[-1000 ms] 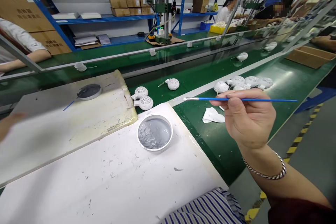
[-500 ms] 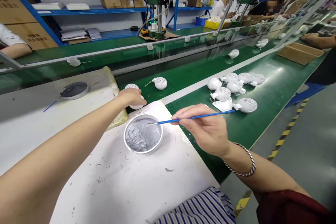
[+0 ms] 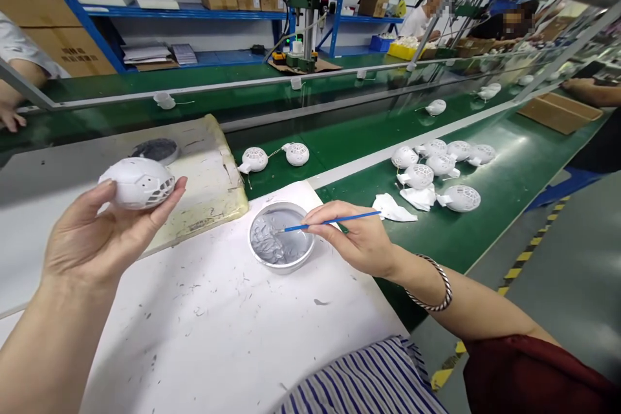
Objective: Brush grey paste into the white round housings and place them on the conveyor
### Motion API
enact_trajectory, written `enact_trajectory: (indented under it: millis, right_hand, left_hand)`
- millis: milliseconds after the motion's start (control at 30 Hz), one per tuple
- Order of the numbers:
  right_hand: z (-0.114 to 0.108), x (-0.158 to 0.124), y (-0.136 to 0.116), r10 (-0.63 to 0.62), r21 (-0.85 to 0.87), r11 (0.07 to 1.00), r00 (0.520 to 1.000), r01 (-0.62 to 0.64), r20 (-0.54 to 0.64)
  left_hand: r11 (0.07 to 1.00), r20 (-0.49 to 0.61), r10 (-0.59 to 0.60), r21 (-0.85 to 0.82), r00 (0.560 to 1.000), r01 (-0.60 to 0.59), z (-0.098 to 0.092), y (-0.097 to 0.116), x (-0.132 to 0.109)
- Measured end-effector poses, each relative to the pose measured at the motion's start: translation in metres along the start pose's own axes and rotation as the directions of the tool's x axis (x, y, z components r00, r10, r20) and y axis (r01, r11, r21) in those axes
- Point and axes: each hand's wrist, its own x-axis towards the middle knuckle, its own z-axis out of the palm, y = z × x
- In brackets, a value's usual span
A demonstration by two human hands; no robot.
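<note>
My left hand (image 3: 104, 233) holds a white egg-shaped plastic shell with grille slots (image 3: 138, 182), lifted above the white board (image 3: 208, 323). My right hand (image 3: 359, 242) pinches a thin blue brush (image 3: 330, 222); its tip dips into the grey paste in a round white dish (image 3: 281, 244) on the board. Two more white shells (image 3: 255, 159) lie on the green belt just beyond the board.
A cluster of white shells (image 3: 439, 165) and a crumpled white cloth (image 3: 395, 209) lie on the green conveyor (image 3: 504, 162) at right. A second dish of grey paste (image 3: 156, 150) sits on a worn board at left. Other people work along the far side; a cardboard tray (image 3: 557, 113) sits far right.
My left hand has picked one shell from the belt edge and raised it toward me at the left. The right hand has brought the brush down so its tip rests in the dish.
</note>
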Motion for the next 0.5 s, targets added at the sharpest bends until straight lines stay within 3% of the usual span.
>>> enact_trajectory:
  millis: [133,267,400,500]
  right_hand:
    - [0.004,0.003,-0.003,0.265,0.239,0.940,0.962,-0.244,-0.061]
    - [0.002,0.006,0.000,0.548,0.547,0.724,0.832,-0.421,-0.084]
    - [-0.003,0.008,0.007,0.711,0.710,0.514,0.702,-0.481,-0.040]
    - [-0.005,0.009,0.011,0.769,0.793,0.395,0.640,-0.464,-0.009]
  left_hand:
    - [0.997,-0.079,0.027,-0.070,0.997,-0.032,0.004,-0.006,-0.012]
    - [0.999,-0.061,0.013,-0.036,0.998,-0.015,0.012,-0.013,-0.020]
    - [0.999,-0.019,0.034,-0.013,0.999,-0.035,0.016,-0.020,-0.029]
    - [0.997,0.030,0.034,0.074,0.999,-0.036,0.018,-0.025,-0.034]
